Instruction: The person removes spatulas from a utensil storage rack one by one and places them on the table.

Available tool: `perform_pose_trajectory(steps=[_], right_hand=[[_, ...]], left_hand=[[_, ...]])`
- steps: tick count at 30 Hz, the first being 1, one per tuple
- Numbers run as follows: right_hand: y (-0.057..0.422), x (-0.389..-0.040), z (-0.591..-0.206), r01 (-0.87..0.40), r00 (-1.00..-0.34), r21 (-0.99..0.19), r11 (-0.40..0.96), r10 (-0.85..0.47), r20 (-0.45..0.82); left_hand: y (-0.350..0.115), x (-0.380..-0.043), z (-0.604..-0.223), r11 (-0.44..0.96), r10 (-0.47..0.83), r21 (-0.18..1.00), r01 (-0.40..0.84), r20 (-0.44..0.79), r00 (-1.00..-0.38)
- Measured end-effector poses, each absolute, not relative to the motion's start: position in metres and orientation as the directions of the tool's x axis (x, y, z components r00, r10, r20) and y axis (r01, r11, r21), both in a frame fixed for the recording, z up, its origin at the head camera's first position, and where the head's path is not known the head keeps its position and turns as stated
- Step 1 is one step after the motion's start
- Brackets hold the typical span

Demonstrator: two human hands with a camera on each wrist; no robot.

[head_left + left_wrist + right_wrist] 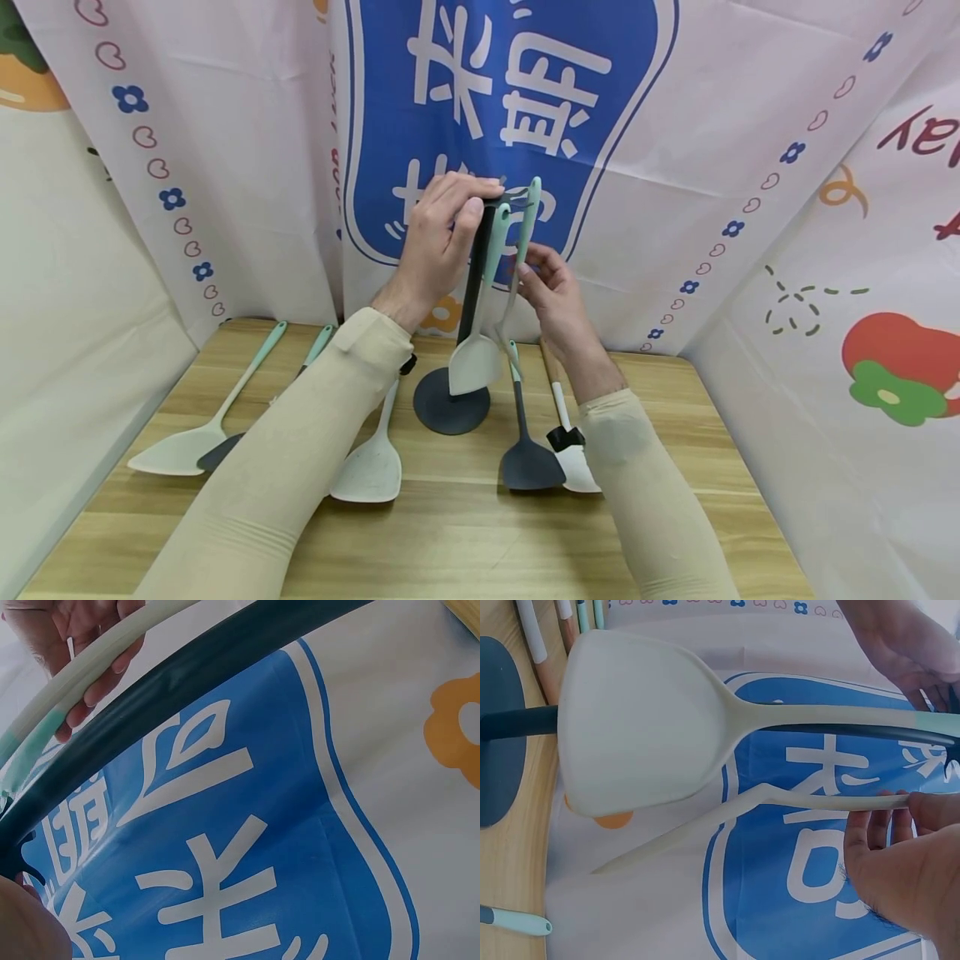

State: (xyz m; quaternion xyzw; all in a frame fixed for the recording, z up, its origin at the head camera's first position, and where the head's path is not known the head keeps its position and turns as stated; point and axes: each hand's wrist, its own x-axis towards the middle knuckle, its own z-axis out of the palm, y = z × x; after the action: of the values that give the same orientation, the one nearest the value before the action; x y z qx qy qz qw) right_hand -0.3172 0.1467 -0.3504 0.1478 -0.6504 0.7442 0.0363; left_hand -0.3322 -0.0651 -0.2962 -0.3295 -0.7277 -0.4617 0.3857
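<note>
A black utensil stand (471,300) with a round base (438,412) stands at the middle back of the table. My left hand (438,229) grips its top, fingers laid over the hooks and thumb down the side. From the stand hangs a pale spatula (474,367) with a mint handle; its broad blade (645,720) faces the right wrist view. My right hand (557,300) pinches a second pale spatula (817,801) below its mint grip. That handle's top end (535,185) is up at the hooks, and its blade is seen edge-on in the right wrist view.
On the wooden table (450,542), two spatulas lie at left, one pale (180,450) and one dark (217,452) partly behind my left sleeve. Another pale spatula (371,471) lies nearer the middle. A dark grey one (528,462) and a white one (577,471) lie at right. Printed cloth hangs behind.
</note>
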Motion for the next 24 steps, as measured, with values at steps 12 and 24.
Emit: perform_pose_trajectory(steps=[12,24], right_hand=[[0.158,-0.316,-0.346,-0.246,-0.956,-0.955,-0.164,-0.122,0.267],[0.171,-0.314,-0.348,-0.252,-0.958,-0.952,-0.174,-0.098,0.271]], left_hand=[[-0.065,-0.332,-0.296,0.355,0.124,0.420,0.835,0.864,-0.488],[-0.066,-0.331,-0.296,0.342,0.122,0.429,0.836,0.862,-0.492]])
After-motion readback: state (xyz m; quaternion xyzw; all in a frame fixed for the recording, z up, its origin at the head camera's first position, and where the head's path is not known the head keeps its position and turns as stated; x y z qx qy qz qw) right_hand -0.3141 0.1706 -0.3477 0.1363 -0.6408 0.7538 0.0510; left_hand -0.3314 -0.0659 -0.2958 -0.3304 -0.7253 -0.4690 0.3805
